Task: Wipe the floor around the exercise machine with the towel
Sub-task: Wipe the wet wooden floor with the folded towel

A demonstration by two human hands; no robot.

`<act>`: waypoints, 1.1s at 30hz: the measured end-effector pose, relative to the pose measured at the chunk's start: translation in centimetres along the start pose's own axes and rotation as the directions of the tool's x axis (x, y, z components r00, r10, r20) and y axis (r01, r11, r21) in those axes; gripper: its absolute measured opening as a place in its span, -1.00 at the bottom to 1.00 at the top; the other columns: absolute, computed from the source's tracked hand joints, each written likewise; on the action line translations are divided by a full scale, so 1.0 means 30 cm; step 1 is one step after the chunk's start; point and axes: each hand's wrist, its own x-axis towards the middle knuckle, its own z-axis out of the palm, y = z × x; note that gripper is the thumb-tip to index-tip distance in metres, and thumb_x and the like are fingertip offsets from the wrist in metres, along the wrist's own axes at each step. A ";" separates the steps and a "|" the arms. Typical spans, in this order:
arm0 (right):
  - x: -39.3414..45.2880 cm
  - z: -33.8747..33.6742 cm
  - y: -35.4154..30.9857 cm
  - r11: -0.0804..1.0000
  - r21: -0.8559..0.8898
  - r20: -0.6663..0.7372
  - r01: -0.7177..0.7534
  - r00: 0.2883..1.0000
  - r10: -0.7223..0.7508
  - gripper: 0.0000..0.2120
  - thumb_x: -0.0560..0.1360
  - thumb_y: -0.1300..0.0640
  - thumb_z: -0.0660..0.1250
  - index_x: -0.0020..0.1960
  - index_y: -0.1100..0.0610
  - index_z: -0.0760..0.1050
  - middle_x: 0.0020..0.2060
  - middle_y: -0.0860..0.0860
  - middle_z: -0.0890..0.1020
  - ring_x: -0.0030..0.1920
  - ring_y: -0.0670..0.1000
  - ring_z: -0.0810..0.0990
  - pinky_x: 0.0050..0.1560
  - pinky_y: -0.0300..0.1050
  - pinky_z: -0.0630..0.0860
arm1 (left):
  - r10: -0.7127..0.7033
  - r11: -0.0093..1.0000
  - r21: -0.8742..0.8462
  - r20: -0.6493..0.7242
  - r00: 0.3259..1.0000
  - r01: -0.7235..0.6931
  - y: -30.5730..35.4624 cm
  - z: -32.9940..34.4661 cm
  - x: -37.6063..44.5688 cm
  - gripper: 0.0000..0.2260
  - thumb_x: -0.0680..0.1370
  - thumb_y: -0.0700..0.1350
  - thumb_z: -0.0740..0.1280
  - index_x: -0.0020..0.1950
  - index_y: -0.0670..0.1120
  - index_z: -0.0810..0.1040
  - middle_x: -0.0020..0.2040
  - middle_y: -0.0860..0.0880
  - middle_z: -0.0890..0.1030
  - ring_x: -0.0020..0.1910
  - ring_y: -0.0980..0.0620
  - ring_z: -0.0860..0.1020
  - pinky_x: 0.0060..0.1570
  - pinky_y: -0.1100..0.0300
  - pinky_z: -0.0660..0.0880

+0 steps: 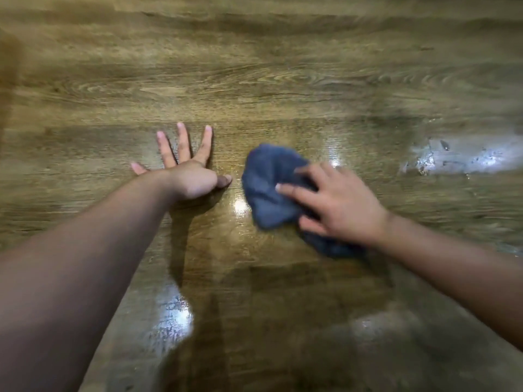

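Observation:
A crumpled dark blue towel [268, 182] lies on the glossy wood-grain floor [254, 80] in the middle of the view. My right hand [336, 202] lies on top of the towel with fingers spread and fairly straight, pressing it down; the hand and towel are blurred. My left hand [189, 168] is planted flat on the floor just left of the towel, fingers splayed wide, not touching the cloth. The exercise machine is out of view.
A wet, shiny patch [458, 159] glistens on the floor at the right. Bright light reflections [172, 318] show on the boards near me. Bare wood floor stretches away on all sides.

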 end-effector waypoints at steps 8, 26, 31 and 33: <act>0.075 -0.032 0.438 0.461 0.108 -0.126 -0.881 0.448 0.885 -0.54 0.54 -0.09 0.24 0.42 -0.05 0.33 0.46 0.20 0.22 0.37 0.35 0.31 0.29 0.32 0.37 | -0.018 0.999 -0.038 -0.048 0.999 0.017 0.008 -0.001 -0.015 -0.15 0.42 0.40 0.29 0.39 0.51 -0.34 0.49 0.20 -0.51 0.48 -0.06 -0.51 0.20 -0.60 -0.30; -0.536 0.016 -0.194 0.993 -0.074 0.170 0.092 0.982 -0.079 -0.41 0.43 -0.17 0.31 0.45 -0.11 0.40 0.36 0.15 0.48 0.10 0.23 0.49 0.03 0.09 0.49 | 0.464 0.882 0.143 -0.430 0.775 -0.449 0.342 0.311 -0.348 -0.65 0.53 -0.09 0.28 0.31 0.12 0.46 0.44 0.09 0.35 0.44 -0.01 0.26 0.29 -0.12 0.18; -0.458 -0.010 0.200 0.809 -0.123 -0.009 -0.575 0.816 0.578 -0.46 0.56 -0.10 0.25 0.52 -0.13 0.26 0.45 0.16 0.30 0.30 0.30 0.37 0.19 0.26 0.47 | 0.410 0.912 0.161 -0.364 0.836 -0.377 0.284 0.330 -0.404 -0.60 0.54 -0.02 0.27 0.39 0.11 0.39 0.49 0.06 0.27 0.47 -0.01 0.20 0.32 -0.16 0.16; -0.429 -0.023 0.290 0.597 -0.007 -0.028 -0.802 0.597 0.802 -0.51 0.58 -0.07 0.25 0.49 -0.13 0.26 0.45 0.16 0.26 0.33 0.33 0.33 0.24 0.28 0.43 | 0.442 0.895 0.218 -0.339 0.830 -0.388 0.246 0.345 -0.429 -0.56 0.52 0.00 0.28 0.40 0.11 0.37 0.49 0.05 0.26 0.46 -0.01 0.19 0.32 -0.18 0.16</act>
